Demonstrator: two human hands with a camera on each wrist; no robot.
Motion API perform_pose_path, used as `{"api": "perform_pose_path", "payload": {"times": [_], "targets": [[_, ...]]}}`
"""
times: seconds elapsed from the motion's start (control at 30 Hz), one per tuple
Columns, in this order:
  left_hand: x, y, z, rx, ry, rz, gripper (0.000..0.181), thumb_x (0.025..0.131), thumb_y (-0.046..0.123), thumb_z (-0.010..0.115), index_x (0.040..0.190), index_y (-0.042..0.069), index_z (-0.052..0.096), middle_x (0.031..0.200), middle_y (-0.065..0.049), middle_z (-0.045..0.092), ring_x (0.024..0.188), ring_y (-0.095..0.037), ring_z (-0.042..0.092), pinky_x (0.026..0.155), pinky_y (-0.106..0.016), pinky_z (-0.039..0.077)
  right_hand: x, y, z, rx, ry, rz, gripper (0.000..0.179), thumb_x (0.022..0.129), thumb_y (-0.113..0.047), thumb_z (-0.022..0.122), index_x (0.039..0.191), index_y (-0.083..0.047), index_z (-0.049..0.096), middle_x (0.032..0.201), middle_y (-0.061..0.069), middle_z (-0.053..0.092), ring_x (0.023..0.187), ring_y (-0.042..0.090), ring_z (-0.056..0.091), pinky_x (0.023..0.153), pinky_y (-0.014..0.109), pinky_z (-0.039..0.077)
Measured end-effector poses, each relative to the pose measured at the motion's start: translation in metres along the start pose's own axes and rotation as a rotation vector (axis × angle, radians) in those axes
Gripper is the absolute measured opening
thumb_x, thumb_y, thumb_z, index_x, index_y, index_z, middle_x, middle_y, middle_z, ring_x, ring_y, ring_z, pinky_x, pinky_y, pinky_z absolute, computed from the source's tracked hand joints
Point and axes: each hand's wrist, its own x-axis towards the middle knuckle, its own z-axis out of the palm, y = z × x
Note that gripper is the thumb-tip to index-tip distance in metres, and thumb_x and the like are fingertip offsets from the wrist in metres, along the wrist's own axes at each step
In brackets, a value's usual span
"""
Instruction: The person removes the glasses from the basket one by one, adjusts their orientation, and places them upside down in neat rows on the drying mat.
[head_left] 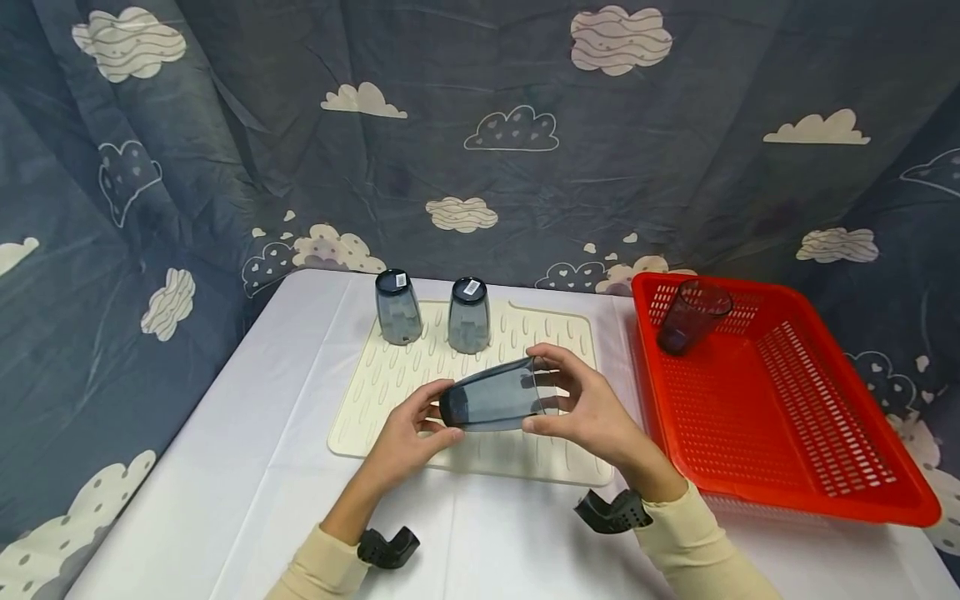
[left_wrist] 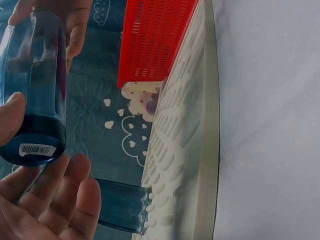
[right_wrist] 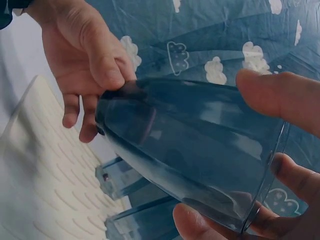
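Note:
A blue-grey drinking glass (head_left: 495,397) is held on its side above the cream drying mat (head_left: 360,417), between both hands. The left hand (head_left: 411,433) pinches its dark base end with thumb and fingers. At the rim end, the right hand (head_left: 588,408) grips it, thumb on the near side and fingers around the far side. In the left wrist view a barcode sticker (left_wrist: 37,150) shows on the glass's base. Two matching glasses, a left one (head_left: 398,308) and a right one (head_left: 469,317), stand upside down on the back of the mat.
A red plastic basket (head_left: 750,492) stands to the right, with another glass (head_left: 693,317) leaning in its back left corner. White cloth (head_left: 247,500) covers the table. A dark curtain with cloud prints (head_left: 450,167) hangs behind and at the sides.

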Motion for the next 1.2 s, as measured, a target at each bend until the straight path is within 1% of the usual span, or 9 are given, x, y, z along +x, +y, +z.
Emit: {"api": "perform_pose_path", "payload": {"times": [0.17, 0.33, 0.47, 0.6, 0.73, 0.83, 0.97, 1.0, 1.2], "targets": [[-0.002, -0.002, -0.001, 0.002, -0.004, 0.009, 0.065, 0.085, 0.01, 0.077, 0.143, 0.004, 0.048, 0.124, -0.021, 0.064, 0.099, -0.017, 0.062, 0.083, -0.024, 0.054, 0.001, 0.002, 0.0, 0.032, -0.02, 0.003, 0.077, 0.074, -0.003, 0.084, 0.14, -0.012, 0.045, 0.132, 0.021, 0.054, 0.115, 0.037, 0.059, 0.09, 0.029, 0.057], [-0.001, -0.002, -0.002, -0.006, 0.0, 0.017, 0.067, 0.084, 0.01, 0.078, 0.143, 0.003, 0.048, 0.123, -0.021, 0.065, 0.099, -0.017, 0.062, 0.083, -0.024, 0.054, 0.002, 0.003, 0.001, 0.068, -0.032, 0.009, 0.079, 0.074, -0.002, 0.084, 0.141, -0.011, 0.043, 0.135, 0.022, 0.052, 0.118, 0.038, 0.057, 0.088, 0.029, 0.058], [-0.001, -0.001, -0.002, -0.018, 0.006, 0.018, 0.068, 0.084, 0.008, 0.078, 0.144, 0.004, 0.047, 0.123, -0.022, 0.064, 0.099, -0.016, 0.062, 0.084, -0.025, 0.054, 0.002, 0.004, 0.001, 0.108, -0.04, 0.02, 0.08, 0.075, 0.0, 0.083, 0.142, -0.01, 0.042, 0.137, 0.023, 0.049, 0.121, 0.039, 0.055, 0.086, 0.03, 0.059], [-0.001, 0.003, -0.003, -0.052, -0.002, 0.02, 0.072, 0.082, 0.004, 0.078, 0.146, 0.008, 0.044, 0.129, -0.021, 0.06, 0.103, -0.014, 0.059, 0.089, -0.026, 0.053, 0.002, 0.005, 0.002, 0.162, -0.042, 0.036, 0.081, 0.075, 0.002, 0.082, 0.143, -0.011, 0.041, 0.14, 0.023, 0.045, 0.121, 0.035, 0.054, 0.085, 0.03, 0.059], [0.001, 0.01, -0.004, -0.059, 0.002, 0.03, 0.074, 0.082, 0.006, 0.079, 0.146, 0.009, 0.043, 0.131, -0.019, 0.057, 0.105, -0.013, 0.057, 0.093, -0.025, 0.051, 0.003, 0.006, 0.003, 0.214, -0.048, 0.042, 0.081, 0.077, 0.003, 0.08, 0.144, -0.011, 0.038, 0.143, 0.022, 0.041, 0.121, 0.03, 0.054, 0.087, 0.029, 0.059], [0.003, 0.016, -0.007, -0.052, 0.02, 0.049, 0.07, 0.082, 0.007, 0.079, 0.144, 0.008, 0.045, 0.129, -0.019, 0.058, 0.104, -0.015, 0.056, 0.092, -0.024, 0.05, 0.004, 0.008, 0.003, 0.196, -0.06, 0.052, 0.082, 0.079, 0.001, 0.08, 0.145, -0.014, 0.034, 0.146, 0.022, 0.039, 0.122, 0.031, 0.054, 0.087, 0.028, 0.058], [0.004, 0.021, -0.011, -0.035, 0.029, 0.07, 0.068, 0.082, 0.007, 0.079, 0.143, 0.01, 0.047, 0.129, -0.018, 0.059, 0.106, -0.016, 0.057, 0.091, -0.022, 0.05, 0.003, 0.009, 0.002, 0.154, -0.087, 0.074, 0.084, 0.08, -0.004, 0.08, 0.147, -0.016, 0.031, 0.146, 0.024, 0.037, 0.124, 0.037, 0.054, 0.086, 0.027, 0.059], [0.003, 0.022, -0.011, -0.029, 0.029, 0.073, 0.068, 0.082, 0.008, 0.079, 0.143, 0.01, 0.047, 0.13, -0.018, 0.06, 0.107, -0.016, 0.057, 0.091, -0.022, 0.05, 0.003, 0.01, 0.002, 0.148, -0.095, 0.073, 0.084, 0.081, -0.005, 0.08, 0.147, -0.015, 0.03, 0.146, 0.025, 0.037, 0.123, 0.037, 0.054, 0.086, 0.028, 0.059], [0.001, 0.023, -0.012, -0.017, 0.045, 0.063, 0.07, 0.083, 0.012, 0.079, 0.145, 0.011, 0.046, 0.131, -0.017, 0.06, 0.11, -0.02, 0.058, 0.094, -0.023, 0.05, 0.002, 0.013, 0.002, 0.15, -0.124, 0.057, 0.084, 0.082, -0.005, 0.08, 0.148, -0.012, 0.028, 0.144, 0.026, 0.04, 0.12, 0.035, 0.058, 0.085, 0.029, 0.059]]}}
